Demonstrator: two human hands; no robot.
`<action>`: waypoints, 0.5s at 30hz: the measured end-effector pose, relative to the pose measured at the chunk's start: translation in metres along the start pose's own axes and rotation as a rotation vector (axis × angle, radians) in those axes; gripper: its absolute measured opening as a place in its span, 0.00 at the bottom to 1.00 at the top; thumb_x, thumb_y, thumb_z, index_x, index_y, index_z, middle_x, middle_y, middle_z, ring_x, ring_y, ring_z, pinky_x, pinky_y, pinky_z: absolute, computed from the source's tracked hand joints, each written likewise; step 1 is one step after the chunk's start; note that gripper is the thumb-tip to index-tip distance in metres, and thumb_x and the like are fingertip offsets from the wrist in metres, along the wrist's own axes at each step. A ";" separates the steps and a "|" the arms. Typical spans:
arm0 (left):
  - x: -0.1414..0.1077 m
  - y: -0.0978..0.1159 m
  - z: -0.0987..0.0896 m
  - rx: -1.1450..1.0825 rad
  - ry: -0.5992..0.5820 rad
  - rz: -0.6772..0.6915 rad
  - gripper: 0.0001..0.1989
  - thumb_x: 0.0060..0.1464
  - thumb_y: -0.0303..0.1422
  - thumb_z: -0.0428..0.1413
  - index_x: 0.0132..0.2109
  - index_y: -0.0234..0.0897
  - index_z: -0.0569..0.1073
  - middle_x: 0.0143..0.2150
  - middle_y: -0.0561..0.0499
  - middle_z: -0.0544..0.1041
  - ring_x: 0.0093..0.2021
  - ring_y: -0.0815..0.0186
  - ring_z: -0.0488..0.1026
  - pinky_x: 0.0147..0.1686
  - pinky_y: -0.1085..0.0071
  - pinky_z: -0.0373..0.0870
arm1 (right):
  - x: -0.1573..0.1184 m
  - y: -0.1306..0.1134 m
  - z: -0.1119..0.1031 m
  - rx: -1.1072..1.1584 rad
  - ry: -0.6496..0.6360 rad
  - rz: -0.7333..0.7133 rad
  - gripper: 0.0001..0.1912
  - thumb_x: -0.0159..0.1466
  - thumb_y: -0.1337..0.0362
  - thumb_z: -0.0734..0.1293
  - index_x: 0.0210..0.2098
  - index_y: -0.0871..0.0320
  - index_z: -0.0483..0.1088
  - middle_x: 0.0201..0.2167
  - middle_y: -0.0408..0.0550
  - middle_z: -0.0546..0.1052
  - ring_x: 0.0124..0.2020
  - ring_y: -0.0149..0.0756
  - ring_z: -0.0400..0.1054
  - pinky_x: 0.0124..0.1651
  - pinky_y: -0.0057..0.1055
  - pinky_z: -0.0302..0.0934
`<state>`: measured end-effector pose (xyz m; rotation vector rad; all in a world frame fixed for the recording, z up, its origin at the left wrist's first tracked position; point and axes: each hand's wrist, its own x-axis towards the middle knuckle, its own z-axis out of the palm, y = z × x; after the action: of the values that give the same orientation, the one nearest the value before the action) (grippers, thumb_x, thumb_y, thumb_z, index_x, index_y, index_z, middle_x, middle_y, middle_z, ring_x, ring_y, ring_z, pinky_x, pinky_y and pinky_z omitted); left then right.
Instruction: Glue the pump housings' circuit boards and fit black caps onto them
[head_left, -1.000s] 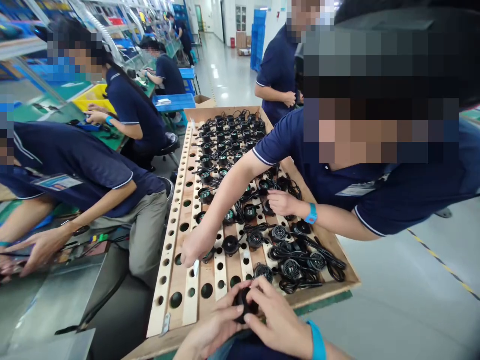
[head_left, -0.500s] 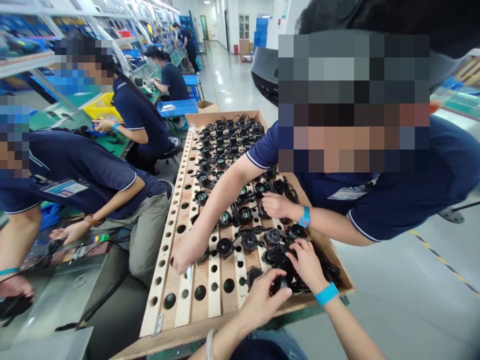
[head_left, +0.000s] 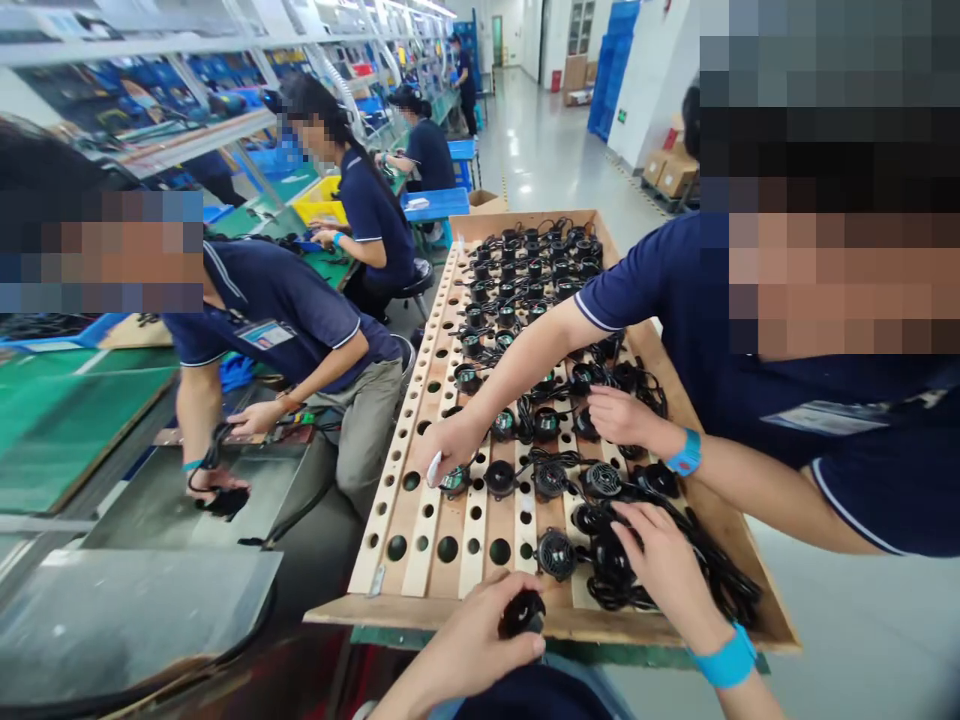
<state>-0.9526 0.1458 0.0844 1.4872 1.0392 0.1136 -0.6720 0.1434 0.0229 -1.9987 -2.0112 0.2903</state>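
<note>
My left hand [head_left: 480, 640] is wrapped round a small round black part [head_left: 523, 612] above the near edge of the wooden tray [head_left: 600, 622]. To the right, my right hand [head_left: 664, 560], with a blue wristband, has its fingers bent at a bundle of black cables [head_left: 615, 590]; what lies under the fingertips is partly hidden. A round black part with a grille [head_left: 556, 553] sits in the tray between my hands. Rows of similar black parts with cables stand on perforated wooden strips [head_left: 474, 515] farther back.
A person in navy at the right reaches both arms over the tray, one hand [head_left: 457, 440] holding something white, the other hand [head_left: 619, 415] at the parts. At left another person handles a cabled part [head_left: 225, 500] above a metal surface [head_left: 202, 540].
The view has swung left. My left hand has drawn back toward the tray's near edge with the black part in it. The co-worker's reaching hand is now at a black part.
</note>
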 end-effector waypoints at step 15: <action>-0.015 -0.012 -0.030 0.165 0.139 0.000 0.19 0.54 0.35 0.54 0.54 0.44 0.67 0.44 0.51 0.69 0.36 0.66 0.67 0.38 0.72 0.64 | 0.065 -0.096 0.043 0.162 -0.302 -0.051 0.09 0.62 0.69 0.62 0.37 0.56 0.74 0.33 0.48 0.79 0.35 0.37 0.74 0.37 0.28 0.61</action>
<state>-0.9866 0.1569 0.0889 1.6468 1.1840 0.1355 -0.7767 0.2092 0.0195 -1.8919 -2.1302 0.7591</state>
